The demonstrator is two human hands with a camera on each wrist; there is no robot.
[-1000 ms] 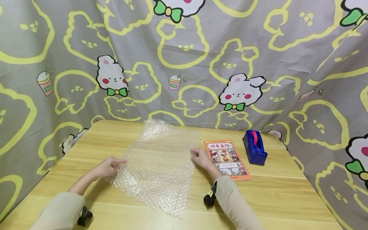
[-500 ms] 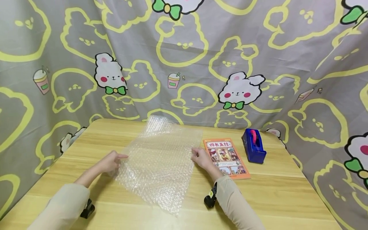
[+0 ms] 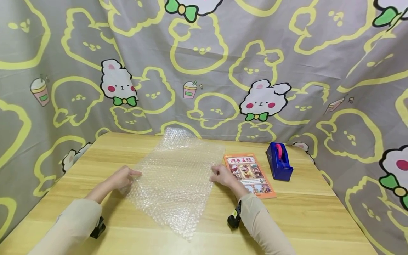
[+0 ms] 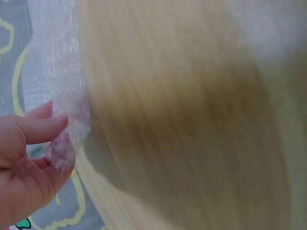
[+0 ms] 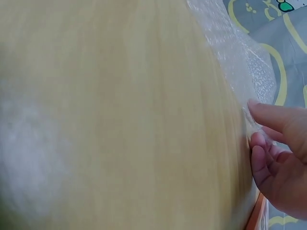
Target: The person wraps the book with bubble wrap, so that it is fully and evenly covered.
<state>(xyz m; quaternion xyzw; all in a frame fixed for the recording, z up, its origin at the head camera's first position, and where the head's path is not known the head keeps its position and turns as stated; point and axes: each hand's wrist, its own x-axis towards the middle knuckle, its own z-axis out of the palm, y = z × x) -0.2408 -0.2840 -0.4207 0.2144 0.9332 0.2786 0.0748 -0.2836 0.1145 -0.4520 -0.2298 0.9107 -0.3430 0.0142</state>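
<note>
A clear sheet of bubble wrap (image 3: pixel 176 177) stretches between my two hands over the wooden table, set at a slant with one corner toward me. On its left edge, my left hand (image 3: pixel 122 177) pinches the film; in the left wrist view the thumb and curled fingers (image 4: pixel 55 124) hold a crumpled bit of it. My right hand (image 3: pixel 224 176) pinches the opposite edge, and the right wrist view shows thumb and bent fingers (image 5: pixel 261 163) on the film. Just right of that hand lies an orange-bordered book (image 3: pixel 250 171), partly covered by my right wrist.
A blue tape dispenser (image 3: pixel 279 163) with a pink roll stands right of the book. The wooden table (image 3: pixel 306 219) ends at the back against a grey curtain (image 3: pixel 204 71) with cartoon prints. Black wrist cameras hang below both sleeves.
The bubble wrap's near corner has shifted slightly left, and the left hand has moved a little forward with its edge. Both hands keep their hold. The head view has turned slightly.
</note>
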